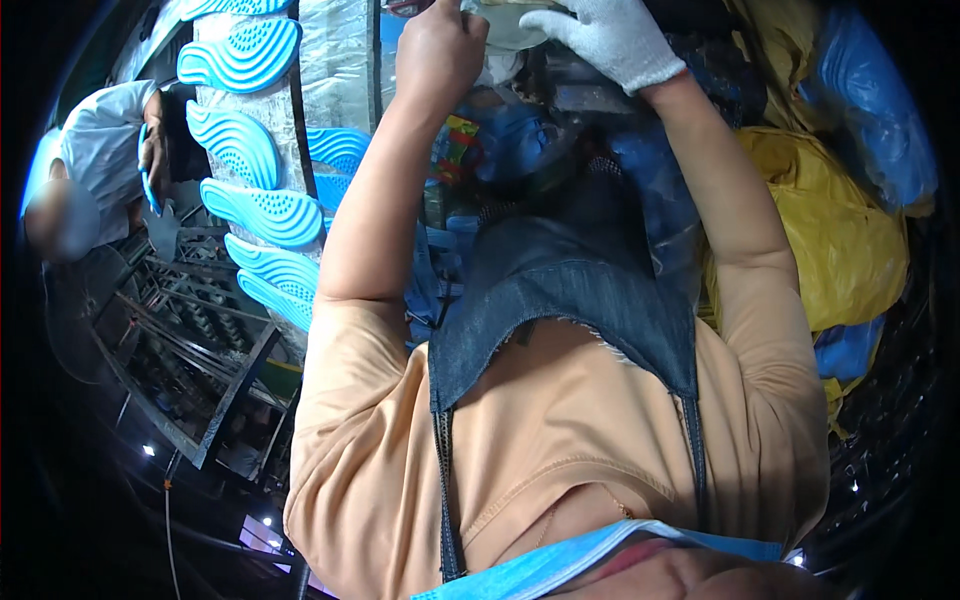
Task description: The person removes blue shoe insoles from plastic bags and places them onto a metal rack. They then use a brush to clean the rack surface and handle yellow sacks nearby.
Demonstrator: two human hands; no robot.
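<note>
My left hand is bare and closed into a fist at the top edge of view; whether it grips anything I cannot tell. My right hand, in a white knit glove, lies just beside it with fingers curled over a pale, crumpled item, which sits between both hands and is mostly cut off. Below them lie blue bags. To my right are yellow bags. To my left, light blue shoe soles rest in a row on a grey conveyor surface. Further left, another person holds one sole beside a dark metal frame. The surroundings are dim.
</note>
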